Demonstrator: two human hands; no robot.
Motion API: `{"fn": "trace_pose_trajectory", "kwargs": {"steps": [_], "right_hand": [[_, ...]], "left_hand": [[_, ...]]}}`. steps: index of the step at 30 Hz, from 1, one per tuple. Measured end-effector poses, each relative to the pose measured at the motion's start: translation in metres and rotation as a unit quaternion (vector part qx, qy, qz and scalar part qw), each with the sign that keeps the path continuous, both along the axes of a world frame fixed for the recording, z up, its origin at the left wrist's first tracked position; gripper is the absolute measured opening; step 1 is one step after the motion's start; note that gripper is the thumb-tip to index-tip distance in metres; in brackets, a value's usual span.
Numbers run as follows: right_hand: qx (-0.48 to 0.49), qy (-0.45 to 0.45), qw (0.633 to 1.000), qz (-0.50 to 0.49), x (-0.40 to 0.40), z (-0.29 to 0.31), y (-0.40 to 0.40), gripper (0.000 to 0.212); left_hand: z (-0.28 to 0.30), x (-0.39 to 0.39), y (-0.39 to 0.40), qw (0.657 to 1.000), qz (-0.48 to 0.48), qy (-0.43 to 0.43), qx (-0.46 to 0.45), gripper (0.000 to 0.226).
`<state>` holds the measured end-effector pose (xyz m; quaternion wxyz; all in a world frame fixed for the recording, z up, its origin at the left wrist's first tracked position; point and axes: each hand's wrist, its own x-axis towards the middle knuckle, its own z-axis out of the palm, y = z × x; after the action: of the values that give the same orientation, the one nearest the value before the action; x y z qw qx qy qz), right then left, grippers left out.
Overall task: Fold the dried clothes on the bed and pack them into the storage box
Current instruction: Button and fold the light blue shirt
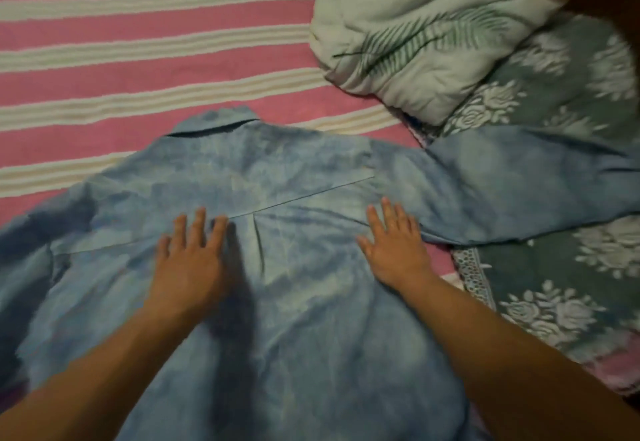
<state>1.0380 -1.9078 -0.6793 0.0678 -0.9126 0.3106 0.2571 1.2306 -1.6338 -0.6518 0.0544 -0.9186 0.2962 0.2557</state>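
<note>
Blue shirt (294,267) under both flat hands (188,264) (398,250).

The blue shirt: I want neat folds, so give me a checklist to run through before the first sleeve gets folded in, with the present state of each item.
1. Blue shirt lies back-up, collar away from the person: ok.
2. Both hands flat on it, left hand, right hand: ok.
3. Back panel smooth: not ok, creases beside the centre pleat.
4. Right sleeve spread out: ok, though it lies on the floral cover.
5. Left sleeve laid flat: not ok, bunched.
6. Storage box within reach: cannot tell, not in view.
</note>
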Motion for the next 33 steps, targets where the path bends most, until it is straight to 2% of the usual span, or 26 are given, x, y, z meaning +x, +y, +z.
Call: {"fn": "trace_pose_trajectory", "kwargs": {"steps": [2, 4, 6, 7, 8, 10, 12, 14, 15, 16, 18, 19, 20, 22, 24, 26, 28, 31, 33], "right_hand": [[0.027, -0.045, 0.998, -0.045, -0.005, 0.020, -0.015, 0.066], [-0.002, -0.198, 0.979, -0.058, -0.019, 0.057, -0.031, 0.054], [-0.054, -0.339, 0.929, -0.138, -0.054, 0.100, -0.058, 0.042], [-0.066, -0.382, 0.892, -0.231, -0.077, 0.119, -0.077, 0.038], [-0.078, -0.406, 0.840, -0.351, -0.104, 0.133, -0.100, 0.036], [-0.088, -0.397, 0.706, -0.579, -0.153, 0.154, -0.148, 0.033], [-0.025, -0.389, 0.587, -0.709, -0.181, 0.157, -0.189, 0.029], [0.125, -0.441, 0.462, -0.759, -0.188, 0.144, -0.225, 0.017], [0.193, -0.471, 0.409, -0.758, -0.187, 0.136, -0.239, 0.020], [0.235, -0.501, 0.372, -0.745, -0.185, 0.123, -0.255, 0.029], [0.287, -0.525, 0.339, -0.726, -0.178, 0.112, -0.272, 0.039], [0.310, -0.518, 0.336, -0.723, -0.174, 0.113, -0.276, 0.039], [0.332, -0.511, 0.333, -0.720, -0.169, 0.117, -0.276, 0.039], [0.355, -0.512, 0.332, -0.709, -0.156, 0.141, -0.273, 0.044], [0.359, -0.567, 0.362, -0.646, -0.133, 0.174, -0.258, 0.044], [0.358, -0.624, 0.405, -0.564, -0.100, 0.210, -0.224, 0.027], [0.344, -0.659, 0.480, -0.466, -0.063, 0.246, -0.163, 0.013], [0.253, -0.605, 0.681, -0.326, -0.002, 0.263, -0.042, 0.007], [0.244, -0.567, 0.763, -0.193, 0.030, 0.241, 0.051, 0.005]], "left_hand": [[0.013, -0.051, -0.047, 0.990, -0.101, 0.093, -0.030, 0.075], [0.025, -0.095, -0.093, 0.974, -0.143, 0.155, -0.080, 0.081], [0.037, -0.129, -0.137, 0.962, -0.157, 0.195, -0.107, 0.082], [0.041, -0.138, -0.156, 0.959, -0.167, 0.205, -0.100, 0.083], [0.041, -0.144, -0.172, 0.959, -0.173, 0.210, -0.086, 0.085], [0.025, -0.146, -0.192, 0.960, -0.173, 0.214, -0.052, 0.085], [0.001, -0.143, -0.199, 0.965, -0.162, 0.204, 0.010, 0.077], [-0.017, -0.142, -0.202, 0.964, -0.186, 0.169, 0.084, 0.082], [-0.023, -0.141, -0.205, 0.964, -0.188, 0.160, 0.095, 0.084], [-0.028, -0.141, -0.209, 0.963, -0.182, 0.173, 0.096, 0.087], [-0.024, -0.135, -0.218, 0.955, -0.190, 0.211, 0.082, 0.096], [-0.013, -0.130, -0.221, 0.950, -0.167, 0.256, 0.057, 0.094], [0.002, -0.125, -0.222, 0.945, -0.104, 0.311, 0.013, 0.087], [0.039, -0.109, -0.220, 0.906, 0.100, 0.395, -0.114, 0.065], [0.075, -0.090, -0.202, 0.813, 0.268, 0.451, -0.254, 0.044], [0.116, -0.065, -0.167, 0.725, 0.346, 0.480, -0.354, 0.030], [0.156, -0.043, -0.111, 0.644, 0.392, 0.506, -0.420, 0.036], [0.195, -0.020, -0.007, 0.569, 0.436, 0.507, -0.478, 0.048], [0.194, -0.010, 0.060, 0.532, 0.470, 0.504, -0.492, 0.045]]}}
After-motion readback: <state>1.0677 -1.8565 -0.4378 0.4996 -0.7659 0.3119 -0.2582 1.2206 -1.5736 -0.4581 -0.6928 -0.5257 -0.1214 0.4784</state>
